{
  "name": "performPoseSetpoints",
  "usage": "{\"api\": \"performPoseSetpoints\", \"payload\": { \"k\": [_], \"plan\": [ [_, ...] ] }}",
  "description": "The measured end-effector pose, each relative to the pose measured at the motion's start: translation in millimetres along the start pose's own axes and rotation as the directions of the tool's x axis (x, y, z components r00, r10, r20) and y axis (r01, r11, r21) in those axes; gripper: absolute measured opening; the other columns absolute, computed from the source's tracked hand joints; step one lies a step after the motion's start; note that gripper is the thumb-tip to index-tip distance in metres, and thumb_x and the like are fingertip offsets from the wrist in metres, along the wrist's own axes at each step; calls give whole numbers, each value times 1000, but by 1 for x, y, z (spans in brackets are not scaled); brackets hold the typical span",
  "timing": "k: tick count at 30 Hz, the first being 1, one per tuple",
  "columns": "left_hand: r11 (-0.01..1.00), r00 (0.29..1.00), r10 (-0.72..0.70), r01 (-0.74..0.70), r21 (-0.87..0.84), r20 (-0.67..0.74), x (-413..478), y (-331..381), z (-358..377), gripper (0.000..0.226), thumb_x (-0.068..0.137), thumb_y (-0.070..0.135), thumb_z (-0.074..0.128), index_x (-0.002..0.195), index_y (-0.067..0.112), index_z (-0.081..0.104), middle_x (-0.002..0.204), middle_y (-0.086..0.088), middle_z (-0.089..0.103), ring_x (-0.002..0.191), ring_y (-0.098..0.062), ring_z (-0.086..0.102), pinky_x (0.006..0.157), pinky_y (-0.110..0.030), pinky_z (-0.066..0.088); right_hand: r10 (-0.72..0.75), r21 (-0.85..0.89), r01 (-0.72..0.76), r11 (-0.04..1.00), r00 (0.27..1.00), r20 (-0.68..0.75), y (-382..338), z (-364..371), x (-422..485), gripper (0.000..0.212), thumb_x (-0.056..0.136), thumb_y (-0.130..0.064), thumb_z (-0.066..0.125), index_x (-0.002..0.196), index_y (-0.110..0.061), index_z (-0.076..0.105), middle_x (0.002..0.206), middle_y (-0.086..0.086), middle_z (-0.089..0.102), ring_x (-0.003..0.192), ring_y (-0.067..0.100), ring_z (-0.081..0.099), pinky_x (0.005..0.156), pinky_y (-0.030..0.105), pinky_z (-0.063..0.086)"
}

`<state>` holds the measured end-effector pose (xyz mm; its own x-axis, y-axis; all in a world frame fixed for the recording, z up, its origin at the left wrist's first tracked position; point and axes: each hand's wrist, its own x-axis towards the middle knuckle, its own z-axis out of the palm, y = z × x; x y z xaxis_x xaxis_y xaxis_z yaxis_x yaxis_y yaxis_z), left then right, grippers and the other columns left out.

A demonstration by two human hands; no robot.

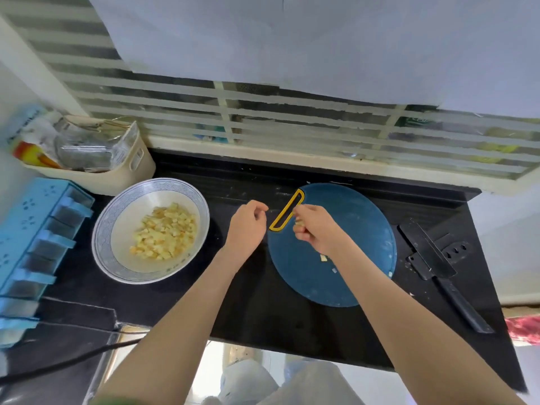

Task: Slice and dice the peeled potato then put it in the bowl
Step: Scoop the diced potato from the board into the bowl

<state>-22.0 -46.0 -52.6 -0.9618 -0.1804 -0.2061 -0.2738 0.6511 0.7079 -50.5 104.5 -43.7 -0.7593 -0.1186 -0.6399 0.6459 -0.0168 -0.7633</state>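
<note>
A white patterned bowl (117,252) on the left of the black counter holds a heap of yellow diced potato (165,232). A round blue cutting board (350,229) with a yellow-rimmed handle slot (287,210) lies to its right. My right hand (314,229) hovers over the board's left part, its fingers curled round a few potato pieces. My left hand (248,225) hangs beside the board's left edge, fingers loosely curled, holding nothing. A couple of small potato bits (323,257) lie on the board near my right wrist.
A black knife (438,270) lies on the counter right of the board. A blue multi-compartment container (35,238) stands at the far left. A cream basket of packets (96,159) sits behind the bowl. A barred window runs along the back.
</note>
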Motion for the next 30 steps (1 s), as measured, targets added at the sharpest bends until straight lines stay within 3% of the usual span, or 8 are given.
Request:
{"api": "performPoseSetpoints", "payload": {
  "k": [6, 10, 12, 14, 17, 23, 27, 30],
  "plan": [
    [998, 991, -49, 45, -39, -122, -2, -58, -96, 27, 97, 8, 40, 116, 12, 59, 111, -1, 61, 102, -16, 55, 81, -19, 34, -61, -80, 81, 994, 972, 229, -14, 140, -2, 26, 93, -4, 42, 70, -16, 36, 61, 0, 28, 46, 10, 27, 38, 21, 20],
    [982, 972, -184, 176, -64, -144, -5, -101, -139, 28, 98, 11, 37, 120, 16, 54, 114, 2, 57, 95, -12, 51, 79, -25, 38, -137, -335, 200, 921, 970, 203, -5, 208, 7, 19, 97, -28, 45, 83, -15, 46, 73, 1, 42, 57, 14, 46, 56, 28, 45],
    [969, 958, -244, 235, -72, -154, -6, -121, -157, 27, 98, 12, 38, 121, 16, 52, 110, 1, 59, 86, -13, 54, 71, -24, 41, -87, -539, 216, 814, 963, 255, 0, 234, 12, 36, 100, -43, 35, 115, -16, 53, 105, 3, 55, 90, 19, 58, 87, 34, 47],
    [957, 945, -289, 279, -84, -154, -6, -138, -170, 27, 98, 11, 38, 121, 15, 51, 99, 1, 58, 74, -10, 53, 60, -22, 37, -38, -724, 284, 629, 941, 337, 6, 251, 16, 46, 103, -38, 25, 140, -17, 43, 142, 5, 45, 127, 25, 45, 103, 32, 33],
    [947, 938, -319, 312, -75, -133, -2, -149, -178, 30, 98, 10, 37, 125, 15, 49, 106, -3, 58, 82, -14, 53, 63, -23, 37, -36, -822, 357, 444, 924, 381, 10, 260, 18, 46, 102, -22, 27, 148, -20, 32, 153, 8, 34, 139, 28, 31, 114, 41, 25],
    [967, 963, -252, 248, -52, -100, 8, -148, -177, 31, 98, 11, 37, 126, 17, 48, 106, -3, 59, 81, -15, 55, 58, -25, 38, -81, -869, 427, 251, 904, 421, 12, 257, 22, 69, 90, 12, 37, 152, -15, 19, 147, 10, 37, 133, 26, 40, 104, 36, 40],
    [979, 978, -198, 194, -64, -69, 12, -136, -165, 30, 97, 10, 39, 126, 15, 47, 108, -5, 58, 86, -17, 55, 70, -29, 41, -292, -845, 443, 298, 885, 361, 12, 242, 25, 38, 93, 5, 41, 127, -10, 51, 111, 6, 55, 94, 18, 53, 77, 28, 42],
    [993, 992, -111, 110, -32, -56, 15, -121, -147, 29, 97, 10, 39, 125, 14, 48, 108, -4, 58, 89, -17, 54, 73, -28, 39, -386, -813, 408, 415, 888, 249, 11, 217, 24, 15, 95, -7, 49, 106, -11, 57, 88, -4, 49, 79, 15, 50, 69, 25, 38]
  ]
}}
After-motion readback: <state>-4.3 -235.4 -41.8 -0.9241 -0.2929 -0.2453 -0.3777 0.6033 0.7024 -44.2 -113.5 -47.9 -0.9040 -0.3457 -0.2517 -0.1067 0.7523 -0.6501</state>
